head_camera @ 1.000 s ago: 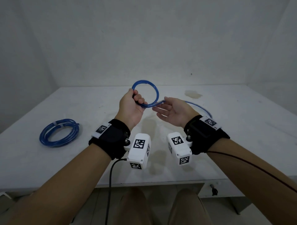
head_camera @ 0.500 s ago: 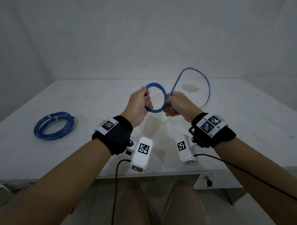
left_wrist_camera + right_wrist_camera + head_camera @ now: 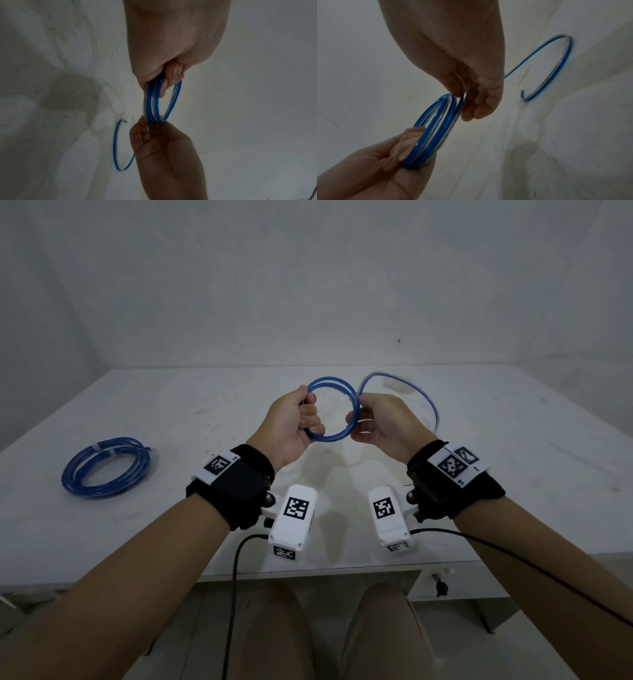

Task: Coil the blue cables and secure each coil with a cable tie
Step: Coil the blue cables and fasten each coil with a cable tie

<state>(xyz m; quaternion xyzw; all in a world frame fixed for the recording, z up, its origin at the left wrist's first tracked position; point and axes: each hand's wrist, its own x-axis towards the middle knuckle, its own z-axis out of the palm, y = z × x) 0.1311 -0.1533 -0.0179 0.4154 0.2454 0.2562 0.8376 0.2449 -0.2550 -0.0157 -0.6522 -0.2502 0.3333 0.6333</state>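
Note:
A small coil of blue cable (image 3: 334,436) hangs in the air above the white table (image 3: 513,474). My left hand (image 3: 294,422) grips the coil's left side with curled fingers (image 3: 173,75). My right hand (image 3: 380,422) pinches the cable at the coil's right side (image 3: 458,102). From that pinch the loose tail (image 3: 432,409) arcs up and round to the right; its free end (image 3: 523,92) curls back in the right wrist view. The same coil (image 3: 154,105) and tail (image 3: 116,146) appear in the left wrist view.
A second blue coil (image 3: 106,470), bound with a white tie (image 3: 102,449), lies on the table at the left. A brownish stain (image 3: 399,386) marks the table behind the tail. The table's front edge runs below my wrists; my knees show beneath it.
My right hand turned from palm-up to a pinch on the cable beside the coil. The tail swung up into an arc, and that arc has since dropped lower and smaller.

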